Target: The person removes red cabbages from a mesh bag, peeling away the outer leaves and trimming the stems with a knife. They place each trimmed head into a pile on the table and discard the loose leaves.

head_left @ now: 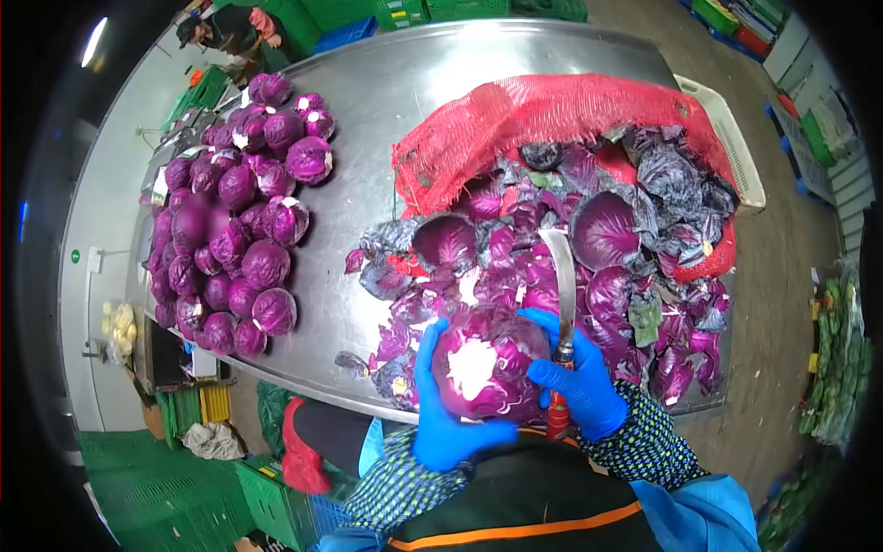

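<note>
Both my hands wear blue gloves. My left hand (451,419) cups the left and lower side of a red cabbage (506,354), whose pale cut stem end faces up. My right hand (579,386) is wrapped round the red handle of a curved knife (566,285), blade pointing away from me, and its fingers touch the cabbage's right side. Loose purple leaves (612,304) lie beyond and beside the cabbage, partly under a red mesh sack (552,106). On the left of the steel table (363,120), a big pile of cabbages (235,189) is heaped.
A cream crate (727,138) stands at the table's right edge. Another person (235,32) bends over beyond the far left corner. Green crates (276,501) are on the floor at lower left, near a red bag (303,460). Wrapped green produce (839,350) stands at far right.
</note>
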`<state>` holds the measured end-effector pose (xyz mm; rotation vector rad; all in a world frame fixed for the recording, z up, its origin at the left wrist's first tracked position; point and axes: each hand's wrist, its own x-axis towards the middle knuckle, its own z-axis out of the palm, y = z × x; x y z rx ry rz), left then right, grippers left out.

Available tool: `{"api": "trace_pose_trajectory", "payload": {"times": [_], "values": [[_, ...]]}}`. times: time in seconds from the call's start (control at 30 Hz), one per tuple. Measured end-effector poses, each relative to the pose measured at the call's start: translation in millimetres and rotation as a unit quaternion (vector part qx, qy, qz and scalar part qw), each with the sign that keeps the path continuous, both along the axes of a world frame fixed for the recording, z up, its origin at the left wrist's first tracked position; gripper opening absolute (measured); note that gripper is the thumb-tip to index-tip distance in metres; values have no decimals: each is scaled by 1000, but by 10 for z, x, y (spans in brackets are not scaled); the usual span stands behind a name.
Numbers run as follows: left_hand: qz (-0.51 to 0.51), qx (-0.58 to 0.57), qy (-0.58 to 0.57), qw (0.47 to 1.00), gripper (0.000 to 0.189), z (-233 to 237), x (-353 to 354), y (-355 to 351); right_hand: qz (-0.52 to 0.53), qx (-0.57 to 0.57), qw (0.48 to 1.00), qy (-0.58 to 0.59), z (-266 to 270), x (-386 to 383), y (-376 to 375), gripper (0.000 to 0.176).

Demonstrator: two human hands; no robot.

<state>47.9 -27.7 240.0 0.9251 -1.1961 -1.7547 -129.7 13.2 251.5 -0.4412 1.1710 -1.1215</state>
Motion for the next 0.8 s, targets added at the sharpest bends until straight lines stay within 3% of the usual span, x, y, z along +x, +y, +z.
{"api": "trace_pose_trajectory", "payload": {"times": [0.07,0.1,0.17,0.2,0.27,0.3,0.33,0.37,0.4,0.43,0.47,0.53,0.57,0.6,0.67,0.7,0.73,0.8], "values": [[-10,-65,-49,997,120,-180,79,-9,20,31,999,7,-102,23,45,62],[-14,-61,-55,997,120,-200,130,-23,30,-87,991,95,-188,-5,62,61],[-32,-194,-169,966,113,-186,233,-69,49,-268,916,295,-369,-84,89,52],[-35,-195,-171,965,113,-141,260,-123,46,-268,916,294,-371,-86,106,52],[-41,-388,-267,881,111,-38,279,-224,25,-320,843,432,-343,-103,125,44],[-42,-379,-265,886,113,-46,309,-215,36,-267,851,451,-314,-135,115,32],[-42,-379,-266,885,113,-64,356,-202,36,-267,851,450,-344,-146,105,32],[-57,-320,-236,916,118,-55,389,-192,-44,-124,941,311,-397,-149,94,27],[-72,-259,-205,941,124,-24,394,-195,-122,26,980,154,-398,-152,63,22],[-60,-148,-56,986,107,8,300,-133,-126,54,991,1,-307,-244,61,15],[-54,12,84,995,105,-17,257,-136,-121,52,991,-4,-275,-309,53,15],[-23,257,316,913,100,-252,305,-97,71,75,995,2,-297,-455,49,14],[-15,290,354,889,98,-331,293,-103,8,-62,987,148,-738,-437,152,18],[-11,303,363,881,96,-376,281,-116,98,1,828,552,-715,-518,121,18],[-12,304,364,880,92,-424,273,-145,-54,-46,910,408,-657,-484,131,27],[-14,298,356,886,91,-429,270,-177,-72,-20,970,230,-317,-444,110,34],[-16,292,346,891,90,-429,268,-189,-93,11,995,44,23,-315,69,43],[-18,275,324,905,89,-454,266,-210,-34,-220,944,245,140,10,-22,51]]}}
